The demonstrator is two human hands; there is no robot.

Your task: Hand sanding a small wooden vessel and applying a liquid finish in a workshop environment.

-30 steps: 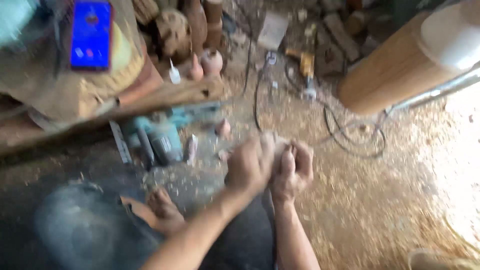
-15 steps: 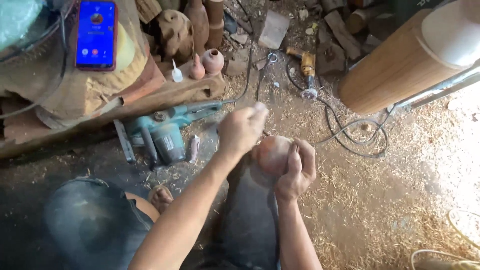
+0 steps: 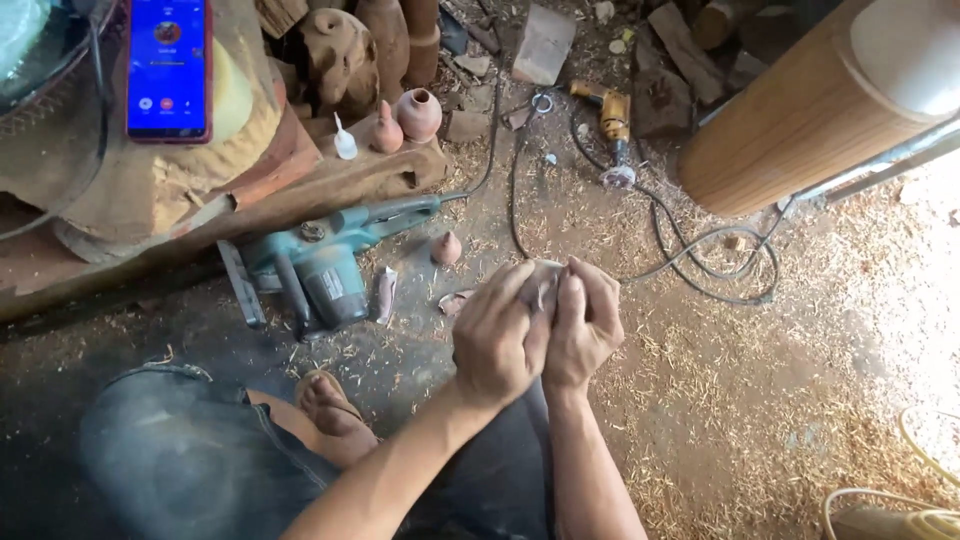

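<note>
A floor [image 3: 760,400] strewn with wood shavings fills the scene, brightest at the right. At the far right a large pale wooden cylinder [image 3: 790,110] lies tilted, and at the far left a rough wooden block [image 3: 180,190] carries a phone [image 3: 168,68] with a lit blue screen. Just near of that block a teal power saw [image 3: 325,262] lies on the floor, its dark cable [image 3: 690,265] looping away to the right past a yellow drill [image 3: 612,125] farther off. On a plank at the far side stand a small reddish wooden vase [image 3: 419,113], a smaller pear-shaped turned piece [image 3: 387,132] and a little white bottle [image 3: 345,142]; a small cone-shaped wooden piece [image 3: 446,248] sits on the floor between the saw and the hands. Both forearms rise from the near edge and meet in the middle. The left hand [image 3: 500,335] is curled shut, knuckles up, wrapped over the left side of a small rounded wooden piece [image 3: 545,285], of which only a sliver shows between the fingers. The right hand [image 3: 585,325] is closed around the same piece from the right, fingers bent over its top and pressed against the left hand.
</note>
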